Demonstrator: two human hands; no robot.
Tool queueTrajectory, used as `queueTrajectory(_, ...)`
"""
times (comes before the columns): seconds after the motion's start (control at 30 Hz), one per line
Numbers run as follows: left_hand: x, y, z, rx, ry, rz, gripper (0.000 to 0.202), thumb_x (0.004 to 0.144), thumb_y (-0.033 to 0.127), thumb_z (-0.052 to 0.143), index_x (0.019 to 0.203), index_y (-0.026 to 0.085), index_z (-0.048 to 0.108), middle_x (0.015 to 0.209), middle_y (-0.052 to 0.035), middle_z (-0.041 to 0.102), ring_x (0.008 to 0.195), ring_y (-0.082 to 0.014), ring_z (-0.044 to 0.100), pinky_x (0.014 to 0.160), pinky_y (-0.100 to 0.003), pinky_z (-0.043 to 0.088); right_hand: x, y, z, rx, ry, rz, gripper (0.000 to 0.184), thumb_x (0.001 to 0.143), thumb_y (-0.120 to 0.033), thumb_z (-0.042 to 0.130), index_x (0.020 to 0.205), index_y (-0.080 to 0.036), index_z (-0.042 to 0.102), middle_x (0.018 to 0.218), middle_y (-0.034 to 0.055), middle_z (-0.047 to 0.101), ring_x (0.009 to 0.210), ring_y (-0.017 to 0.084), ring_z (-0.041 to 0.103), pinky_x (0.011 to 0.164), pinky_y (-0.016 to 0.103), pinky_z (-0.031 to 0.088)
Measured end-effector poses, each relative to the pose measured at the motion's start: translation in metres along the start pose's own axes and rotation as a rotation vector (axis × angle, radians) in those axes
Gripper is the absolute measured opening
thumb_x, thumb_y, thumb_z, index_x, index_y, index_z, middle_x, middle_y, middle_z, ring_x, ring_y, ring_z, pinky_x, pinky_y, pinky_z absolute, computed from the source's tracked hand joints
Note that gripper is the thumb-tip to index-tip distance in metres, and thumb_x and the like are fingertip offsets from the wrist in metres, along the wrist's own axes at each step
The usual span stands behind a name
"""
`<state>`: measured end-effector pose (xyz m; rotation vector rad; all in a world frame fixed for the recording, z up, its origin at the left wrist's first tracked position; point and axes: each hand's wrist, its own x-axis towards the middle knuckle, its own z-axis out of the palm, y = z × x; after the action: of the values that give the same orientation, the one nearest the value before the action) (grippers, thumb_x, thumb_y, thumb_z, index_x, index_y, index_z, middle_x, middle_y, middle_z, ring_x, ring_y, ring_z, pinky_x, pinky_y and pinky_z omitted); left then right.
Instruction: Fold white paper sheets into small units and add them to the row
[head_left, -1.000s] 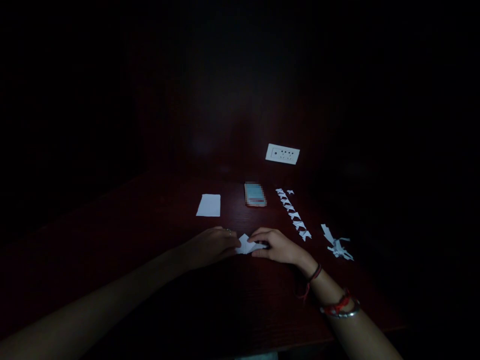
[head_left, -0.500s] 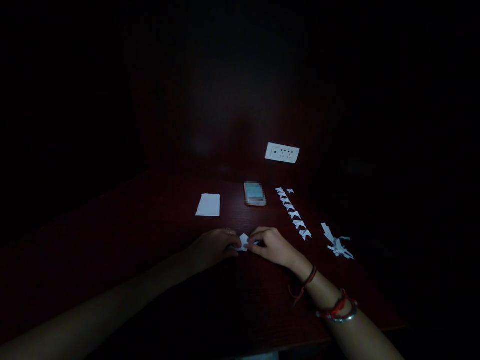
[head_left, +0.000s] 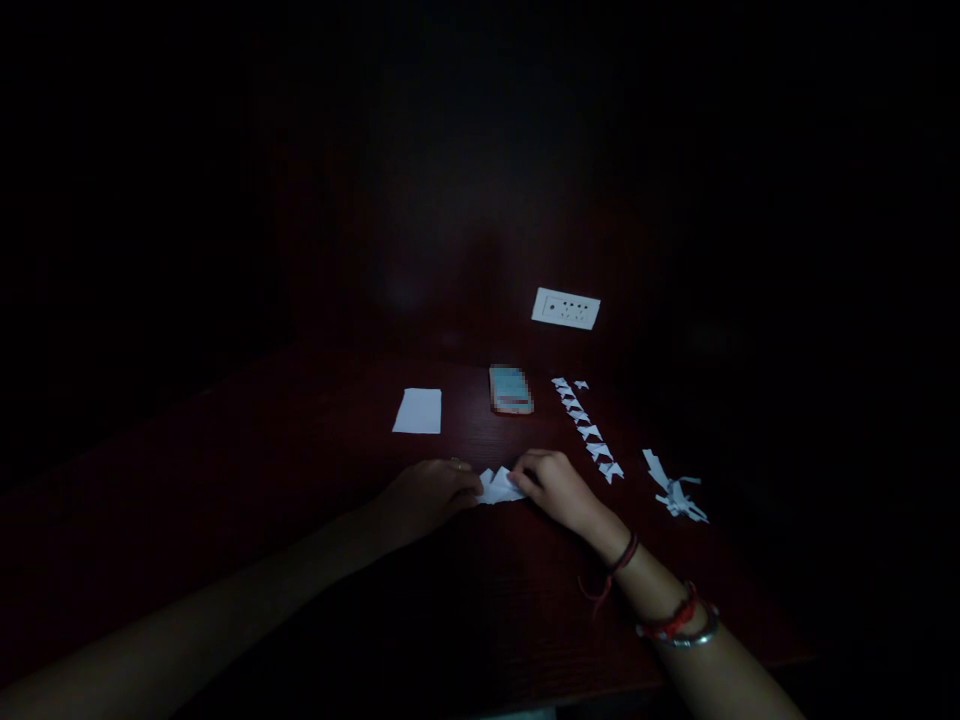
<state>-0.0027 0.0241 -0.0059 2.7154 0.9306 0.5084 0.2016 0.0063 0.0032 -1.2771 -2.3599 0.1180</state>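
Note:
A small folded white paper piece [head_left: 499, 487] lies on the dark red table [head_left: 465, 600], pinched between both hands. My left hand [head_left: 431, 492] presses its left edge with fingers curled together; a ring shows on one finger. My right hand [head_left: 559, 487] grips the paper's right side with bent fingers. Red thread bands and a metal bangle ring my right wrist. The scene is very dim.
A white paper square [head_left: 418, 411] lies behind my left hand. A phone [head_left: 511, 389] sits mid-table. A row of several small folded paper shapes [head_left: 586, 428] runs to the right, with paper scraps [head_left: 673, 488] beyond. A white socket plate [head_left: 566, 308] is on the wall.
My right hand has shifted slightly back and rightward, curling tighter on the paper, and more of the paper shows between my hands. My left hand has barely moved.

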Motion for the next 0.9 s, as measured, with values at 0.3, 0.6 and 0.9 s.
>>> queueTrajectory(0.3,0.000,-0.006,-0.001,-0.133,0.031,-0.018,0.015,0.079,0.025,0.045,0.090,0.023,0.055,0.082,0.0019,0.057,0.076,-0.0139,0.052,0.068,-0.025,0.036,-0.003,0.010,0.002,-0.156,-0.010,0.245,0.017,0.076,-0.024,0.045,0.069,-0.014,0.056,0.072,0.0075,0.058,0.066,0.014,0.053,0.060,0.023,0.036)
queueTrajectory(0.6,0.003,-0.009,-0.003,-0.223,0.045,-0.028,0.016,0.076,0.022,0.048,0.091,0.021,0.056,0.083,0.0012,0.058,0.076,-0.0128,0.053,0.069,-0.024,0.038,-0.003,-0.005,-0.003,-0.325,-0.050,-0.040,0.016,0.075,-0.014,0.048,0.089,-0.018,0.056,0.090,0.0065,0.054,0.088,0.017,0.046,0.075,0.030,0.034)
queueTrajectory(0.9,0.005,-0.021,0.000,-0.325,0.032,-0.050,0.019,0.073,0.018,0.050,0.091,0.020,0.055,0.085,0.0009,0.057,0.070,-0.0103,0.054,0.064,-0.021,0.041,-0.005,-0.004,-0.005,-0.128,-0.165,-0.199,0.030,0.079,-0.032,0.045,0.106,-0.020,0.053,0.091,0.0060,0.054,0.089,0.016,0.048,0.078,0.027,0.036)
